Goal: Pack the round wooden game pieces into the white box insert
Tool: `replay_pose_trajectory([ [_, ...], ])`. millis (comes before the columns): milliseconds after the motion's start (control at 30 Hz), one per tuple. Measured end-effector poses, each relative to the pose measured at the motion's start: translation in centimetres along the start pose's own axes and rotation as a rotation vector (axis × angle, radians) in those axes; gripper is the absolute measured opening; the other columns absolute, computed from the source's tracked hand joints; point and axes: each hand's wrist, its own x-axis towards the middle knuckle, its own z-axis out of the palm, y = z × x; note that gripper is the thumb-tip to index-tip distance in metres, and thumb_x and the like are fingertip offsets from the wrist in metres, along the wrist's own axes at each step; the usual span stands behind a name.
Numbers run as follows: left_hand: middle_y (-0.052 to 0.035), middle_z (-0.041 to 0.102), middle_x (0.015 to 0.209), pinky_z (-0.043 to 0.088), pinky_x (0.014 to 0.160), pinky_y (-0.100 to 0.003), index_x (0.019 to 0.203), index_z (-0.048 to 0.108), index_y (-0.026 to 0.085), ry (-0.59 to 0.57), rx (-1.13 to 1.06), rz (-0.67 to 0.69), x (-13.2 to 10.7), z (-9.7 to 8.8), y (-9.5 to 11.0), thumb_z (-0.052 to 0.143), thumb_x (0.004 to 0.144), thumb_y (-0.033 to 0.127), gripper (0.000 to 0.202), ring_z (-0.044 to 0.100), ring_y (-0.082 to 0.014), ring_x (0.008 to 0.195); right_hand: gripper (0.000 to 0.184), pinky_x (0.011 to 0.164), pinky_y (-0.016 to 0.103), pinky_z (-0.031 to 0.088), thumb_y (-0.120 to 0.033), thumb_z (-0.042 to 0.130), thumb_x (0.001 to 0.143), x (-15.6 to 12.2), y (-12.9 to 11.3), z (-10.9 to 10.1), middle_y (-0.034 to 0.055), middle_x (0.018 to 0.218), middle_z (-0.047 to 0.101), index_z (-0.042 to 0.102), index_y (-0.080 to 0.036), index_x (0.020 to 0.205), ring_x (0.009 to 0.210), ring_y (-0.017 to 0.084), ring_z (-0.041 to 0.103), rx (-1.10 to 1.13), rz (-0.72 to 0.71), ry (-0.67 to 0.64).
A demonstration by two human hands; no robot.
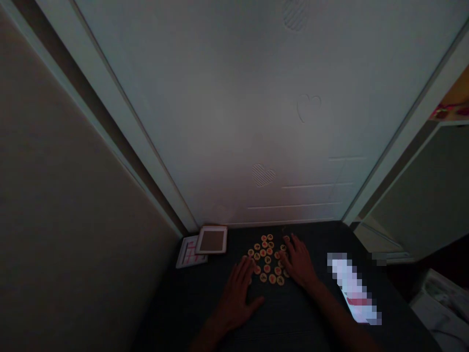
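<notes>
Nearest the camera, a dark mat [176,313] is being used as the work surface. The left hand [238,293] is being held flat on it, palm down, its fingers loosely spread and gripping nothing, the fingertips just reaching the left edge of a cluster of discs [266,258]. A little farther, the right hand [298,264] is being rested palm down at the cluster's right edge, its fingers wide and lying over a few discs, none being pinched. The discs, round and pale with red or dark marks, are being shown bunched on the mat between the two hands. To the right, a bright blurred patch [353,288] is being shown on the mat. Beyond the left hand, a shallow square box [212,240] is being propped partly over a folded board [188,254] – both near the corner. Farthest, a white door [256,122] with embossed hearts is being seen, and a wall [54,220] to the left.
</notes>
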Motion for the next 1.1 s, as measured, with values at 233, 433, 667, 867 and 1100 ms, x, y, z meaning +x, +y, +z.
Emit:
replay_pose_trajectory([
  [233,-0.0079,0.019,0.171,0.024,0.125,-0.063,0.165,0.011,0.029,0.09,0.032,0.063,3.9,0.6,-0.2,0.066,0.085,0.069,0.105,0.016,-0.0363,0.157,0.052,0.122,0.05,0.031,-0.054,0.038,0.105,0.9,-2.2,-0.5,0.0032,0.153,0.055,0.047,-0.033,0.152,0.145,0.023,0.045,0.062,-0.183,-0.104],
  [433,-0.0021,0.023,0.171,0.018,0.127,-0.059,0.163,0.021,0.034,-0.068,-0.025,0.187,9.3,-1.4,-1.4,0.048,0.099,0.064,0.076,0.017,-0.0296,0.158,0.069,0.118,0.055,0.036,-0.057,0.051,0.099,-5.3,-3.2,-1.1,0.0108,0.164,0.037,0.034,-0.028,0.159,0.15,0.032,0.036,0.019,-0.128,-0.029],
  [667,-0.0031,0.043,0.162,0.027,0.124,-0.056,0.153,0.044,0.034,-0.137,-0.06,0.201,14.0,-0.9,-1.6,0.039,0.103,0.062,0.058,0.036,-0.0274,0.151,0.098,0.119,0.068,0.024,-0.073,0.069,0.078,-6.1,-4.6,0.1,0.0105,0.171,0.019,0.03,-0.034,0.16,0.154,0.042,0.022,-0.094,-0.037,-0.042],
  [867,-0.0014,0.036,0.166,0.025,0.125,-0.055,0.158,0.035,0.038,-0.154,-0.067,0.239,8.4,-2.1,-1.6,0.046,0.101,0.061,0.062,0.032,-0.0284,0.153,0.102,0.12,0.064,0.023,-0.083,0.064,0.074,-2.6,-3.0,-1.5,0.0129,0.169,0.024,0.037,-0.031,0.158,0.154,0.041,0.023,-0.071,-0.145,-0.174],
  [1100,-0.0069,0.023,0.171,0.017,0.125,-0.065,0.163,0.02,0.035,-0.086,0.0,0.219,5.0,-1.7,-2.6,0.068,0.074,0.081,0.111,0.02,-0.0402,0.155,0.112,0.123,0.063,0.015,-0.087,0.067,0.068,-0.4,-1.8,-2.3,0.0127,0.167,0.03,0.037,-0.029,0.159,0.155,0.038,0.022,-0.02,-0.301,-0.29],
])
